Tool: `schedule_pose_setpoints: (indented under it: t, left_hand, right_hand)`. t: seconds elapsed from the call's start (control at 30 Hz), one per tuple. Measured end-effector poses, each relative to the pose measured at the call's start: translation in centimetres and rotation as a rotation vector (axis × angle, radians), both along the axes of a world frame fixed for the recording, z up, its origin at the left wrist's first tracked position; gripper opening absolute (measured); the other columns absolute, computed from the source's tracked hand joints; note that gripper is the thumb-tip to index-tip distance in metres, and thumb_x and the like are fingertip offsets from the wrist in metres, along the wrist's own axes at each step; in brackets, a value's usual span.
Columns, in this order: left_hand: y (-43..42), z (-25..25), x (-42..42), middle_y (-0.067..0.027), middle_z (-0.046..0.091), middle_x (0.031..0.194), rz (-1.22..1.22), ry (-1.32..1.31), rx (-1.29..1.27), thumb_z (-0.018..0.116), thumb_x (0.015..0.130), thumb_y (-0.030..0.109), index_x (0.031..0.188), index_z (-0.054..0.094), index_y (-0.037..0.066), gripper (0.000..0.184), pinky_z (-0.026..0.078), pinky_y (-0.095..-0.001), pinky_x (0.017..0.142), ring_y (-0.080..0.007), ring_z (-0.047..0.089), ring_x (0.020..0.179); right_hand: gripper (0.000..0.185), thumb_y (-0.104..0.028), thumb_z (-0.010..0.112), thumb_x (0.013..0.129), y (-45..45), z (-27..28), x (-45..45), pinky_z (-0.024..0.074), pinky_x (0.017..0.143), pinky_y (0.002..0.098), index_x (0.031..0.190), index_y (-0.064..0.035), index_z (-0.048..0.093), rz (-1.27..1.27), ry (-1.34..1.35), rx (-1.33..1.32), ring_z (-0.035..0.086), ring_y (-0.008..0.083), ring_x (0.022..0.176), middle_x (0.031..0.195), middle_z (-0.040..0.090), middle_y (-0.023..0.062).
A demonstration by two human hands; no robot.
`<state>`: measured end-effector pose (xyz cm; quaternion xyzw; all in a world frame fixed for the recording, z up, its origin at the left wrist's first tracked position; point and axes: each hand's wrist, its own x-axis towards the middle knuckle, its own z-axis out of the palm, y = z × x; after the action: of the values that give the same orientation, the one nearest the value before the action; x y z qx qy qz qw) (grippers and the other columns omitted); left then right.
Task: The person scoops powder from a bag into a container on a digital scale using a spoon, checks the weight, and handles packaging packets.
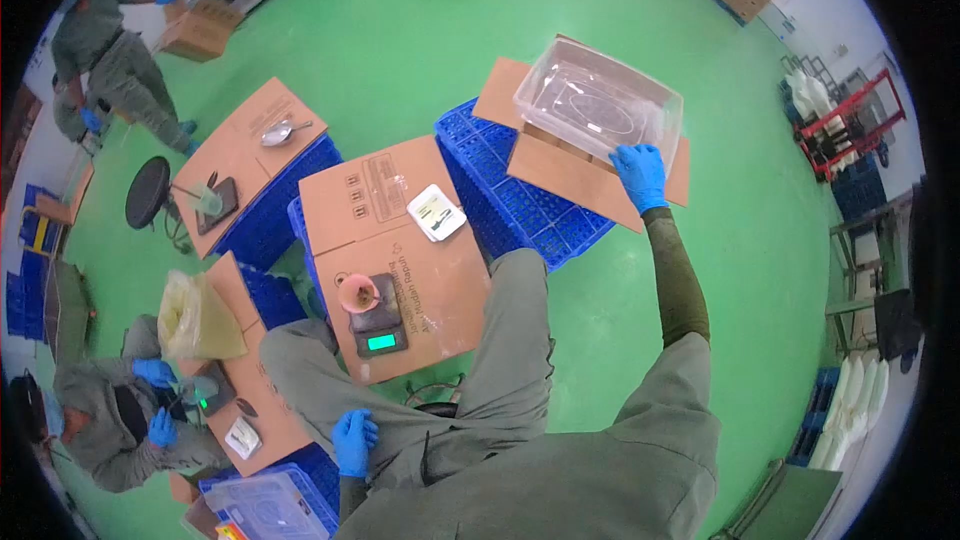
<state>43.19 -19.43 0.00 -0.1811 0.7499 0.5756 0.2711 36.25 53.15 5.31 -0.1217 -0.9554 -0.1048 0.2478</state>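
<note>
My right hand (pixel 640 176), in a blue glove, is closed on the near edge of a clear plastic tub (pixel 598 100). The tub sits over an open cardboard box (pixel 565 168) on a blue crate (pixel 485 168). My left hand (pixel 354 442), also gloved, rests by my thigh with its fingers curled; whatever it may hold is hidden. Before me, a cardboard-covered surface (pixel 400 240) bears a digital scale (pixel 383 325) with a lit green display. On the scale stands a pink cup (pixel 358 293) with something brownish inside. A white packet or tray (pixel 437 213) lies near the far right corner.
At the lower left a co-worker (pixel 110 420) sits by another scale (pixel 208 385) and a yellowish bag (pixel 195 315). Further back are a metal scoop (pixel 278 133), a black stool (pixel 148 192) and a standing person (pixel 125 70). A red trolley (pixel 850 125) is at the far right.
</note>
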Motion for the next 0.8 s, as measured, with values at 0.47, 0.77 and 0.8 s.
schedule_pose_setpoints:
  t: [0.47,0.77,0.8]
  left_hand:
    - [11.1,25.5,-4.2,-0.0110,0.069,0.110,-0.557,0.354,1.219,0.055,0.094,0.055,0.123,0.064,-0.001,0.064,0.052,-0.0324,0.084,-0.0159,0.065,0.092]
    - [10.6,30.1,-1.6,-0.0123,0.071,0.096,-0.663,0.703,1.749,0.047,0.100,0.048,0.106,0.068,0.002,0.051,0.053,-0.0337,0.074,-0.0195,0.067,0.080]
    - [9.7,29.9,-2.2,-0.0124,0.072,0.094,-0.699,0.730,1.737,0.046,0.101,0.048,0.104,0.069,0.003,0.050,0.053,-0.0339,0.072,-0.0199,0.067,0.078]
  right_hand:
    - [0.015,-0.020,0.065,0.092,-11.9,6.0,-2.3,0.0455,0.079,0.0432,0.091,-0.0048,0.068,0.268,0.036,-0.071,0.060,0.0331,0.083,0.083,0.066,0.0124]
    - [0.010,-0.015,0.069,0.088,-20.4,10.4,-3.6,0.0455,0.081,0.0407,0.092,-0.0057,0.067,0.396,0.044,-0.069,0.061,0.0292,0.085,0.085,0.065,0.0102]
    - [0.010,-0.015,0.069,0.088,-21.5,10.7,-3.7,0.0453,0.080,0.0401,0.092,-0.0061,0.067,0.413,0.051,-0.065,0.061,0.0288,0.084,0.084,0.065,0.0100]
